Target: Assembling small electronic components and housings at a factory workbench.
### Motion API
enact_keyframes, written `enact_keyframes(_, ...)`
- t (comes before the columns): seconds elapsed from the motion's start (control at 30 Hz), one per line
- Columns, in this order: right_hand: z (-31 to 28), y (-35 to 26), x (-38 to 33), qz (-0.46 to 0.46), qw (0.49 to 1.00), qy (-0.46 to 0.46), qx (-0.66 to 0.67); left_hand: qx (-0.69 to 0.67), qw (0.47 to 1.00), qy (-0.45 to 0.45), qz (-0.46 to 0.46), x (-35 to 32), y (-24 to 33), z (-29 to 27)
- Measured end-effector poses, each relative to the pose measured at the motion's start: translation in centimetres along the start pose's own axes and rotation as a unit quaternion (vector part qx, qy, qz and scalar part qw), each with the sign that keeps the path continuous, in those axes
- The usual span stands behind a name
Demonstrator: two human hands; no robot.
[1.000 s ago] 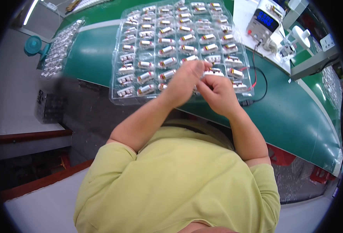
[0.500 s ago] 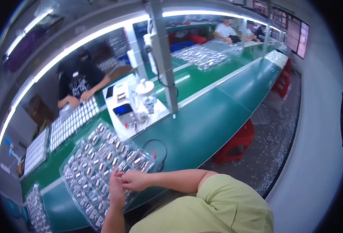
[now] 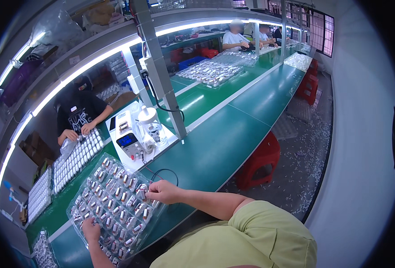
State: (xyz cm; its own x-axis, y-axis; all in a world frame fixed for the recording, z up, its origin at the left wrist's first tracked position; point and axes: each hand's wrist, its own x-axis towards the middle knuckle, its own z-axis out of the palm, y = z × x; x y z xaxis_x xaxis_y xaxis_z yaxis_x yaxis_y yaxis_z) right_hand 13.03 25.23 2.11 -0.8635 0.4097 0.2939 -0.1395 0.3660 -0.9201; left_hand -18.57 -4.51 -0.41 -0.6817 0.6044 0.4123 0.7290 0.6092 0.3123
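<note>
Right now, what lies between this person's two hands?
In the head view, a clear compartmented tray and many small silvery parts in it span the stretch between the left hand and the right hand.

A clear plastic compartment tray point(image 3: 87, 181) lay on the green worktop point(image 3: 215, 138), small silver-and-white parts point(image 3: 123, 196) in its compartments. The left hand point(image 3: 91, 230) was at its left side, the right hand point(image 3: 165, 192) at its right corner. Behind the tray, a white box-shaped power supply point(image 3: 132, 149) stood on a white rectangular board point(image 3: 167, 141), left of a grey metal post point(image 3: 164, 76). At back left, rows of white oblong pieces point(image 3: 77, 156) lay before a black-shirted co-worker point(image 3: 79, 111). A red plastic stool point(image 3: 262, 156) stood on the floor point(image 3: 307, 178) right of the worktop.
</note>
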Motion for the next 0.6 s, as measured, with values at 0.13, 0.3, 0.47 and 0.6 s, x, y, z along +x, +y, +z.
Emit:
enact_keyframes(0.13,-0.4,-0.3,0.2,-0.004,1.000,-0.001,-0.001,0.023,0.999,-0.014,-0.040,0.2,0.7,-0.2)
enact_keyframes(0.3,-0.9,-1.0,0.3,-0.003,1.000,0.005,0.009,0.049,0.998,-0.008,-0.046,0.3,0.3,-0.1)
enact_keyframes(0.47,-1.3,-1.0,1.4,-0.009,1.000,0.021,-0.012,-0.004,0.998,-0.014,-0.066,0.1,0.2,-0.4)
enact_keyframes(0.6,-1.9,-1.5,3.1,-0.026,0.999,0.015,-0.015,0.021,0.999,-0.001,-0.036,-0.2,0.5,-0.3)
